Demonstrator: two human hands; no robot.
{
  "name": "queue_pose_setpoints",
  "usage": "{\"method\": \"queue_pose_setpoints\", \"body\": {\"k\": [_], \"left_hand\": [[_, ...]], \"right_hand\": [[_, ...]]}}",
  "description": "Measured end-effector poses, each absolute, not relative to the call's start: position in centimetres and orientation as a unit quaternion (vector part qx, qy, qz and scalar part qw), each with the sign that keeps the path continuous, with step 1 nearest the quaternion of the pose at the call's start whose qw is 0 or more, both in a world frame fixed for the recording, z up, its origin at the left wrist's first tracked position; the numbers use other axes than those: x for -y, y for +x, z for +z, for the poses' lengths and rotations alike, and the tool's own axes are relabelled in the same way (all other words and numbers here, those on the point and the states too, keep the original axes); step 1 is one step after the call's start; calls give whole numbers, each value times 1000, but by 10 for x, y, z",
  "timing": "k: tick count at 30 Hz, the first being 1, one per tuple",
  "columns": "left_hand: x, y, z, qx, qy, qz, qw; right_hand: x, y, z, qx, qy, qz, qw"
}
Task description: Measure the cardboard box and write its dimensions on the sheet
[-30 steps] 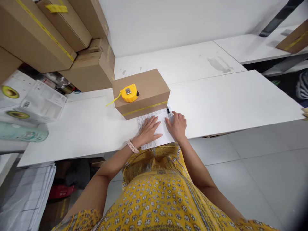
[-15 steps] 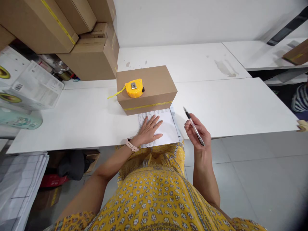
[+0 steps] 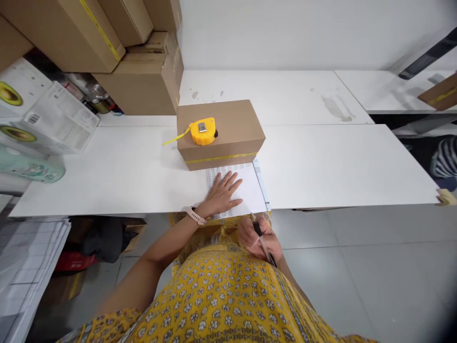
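Observation:
My left hand [image 3: 222,194] lies flat with fingers spread on a sheet of paper [image 3: 252,190] printed with small rows along its left and top. In my right hand [image 3: 262,238] a pen [image 3: 263,245] is gripped, its tip close to the paper's lower right edge; whether it touches cannot be made out. A cardboard box [image 3: 232,124] with yellow tape stands just beyond the paper, near its top edge. On the box rests a yellow tape measure [image 3: 203,131], with a short length of its blade sticking out to the left.
Cardboard boxes [image 3: 139,85] are stacked at the back left, beside white cartons with avocado pictures [image 3: 57,114]. A mint-green bottle [image 3: 34,164] lies at the table's left end. The white table [image 3: 339,166] ends at a straight front edge near my body.
My right hand has moved left and toward my body with the pen, from beside the paper to its lower edge. My left hand stays on the paper. The view has shifted slightly.

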State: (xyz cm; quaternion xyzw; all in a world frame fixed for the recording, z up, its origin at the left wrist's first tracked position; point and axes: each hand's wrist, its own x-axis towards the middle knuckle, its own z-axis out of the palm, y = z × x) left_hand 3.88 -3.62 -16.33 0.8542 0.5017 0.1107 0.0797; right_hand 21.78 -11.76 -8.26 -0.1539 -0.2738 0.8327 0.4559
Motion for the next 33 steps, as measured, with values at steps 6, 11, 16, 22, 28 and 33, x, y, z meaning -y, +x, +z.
{"method": "queue_pose_setpoints", "body": {"k": [6, 11, 16, 22, 28, 33], "left_hand": [[35, 39, -164, -505, 851, 113, 89], [35, 39, -164, -504, 852, 113, 90], [35, 40, -164, -512, 845, 120, 98], [38, 40, -161, -519, 837, 147, 94], [39, 39, -160, -537, 813, 203, 101], [38, 40, -161, -540, 807, 211, 110]], "right_hand": [[131, 238, -100, 281, -184, 810, 482], [129, 247, -115, 350, -227, 781, 464], [74, 234, -108, 397, -329, 696, 499], [-26, 202, -136, 526, -451, 546, 471], [-60, 192, -162, 584, -486, 463, 456], [-57, 195, -163, 627, -496, 416, 433]]}}
